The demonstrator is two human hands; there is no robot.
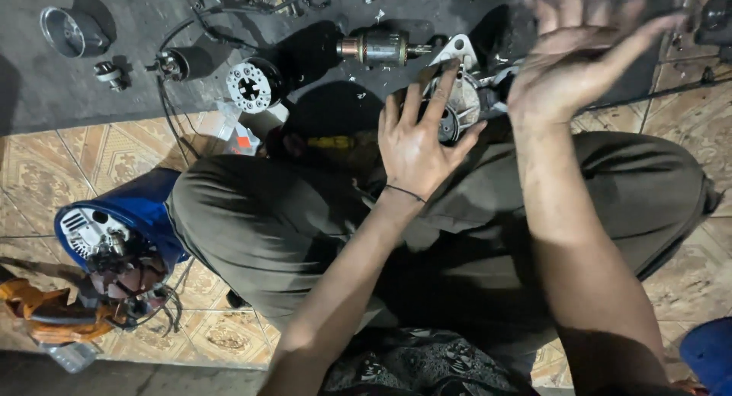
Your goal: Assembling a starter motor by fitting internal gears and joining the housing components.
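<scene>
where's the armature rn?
Head view, top centre: the armature lies on the dark mat, just left of the metal housing under the left hand, right of the white round part.
</scene>
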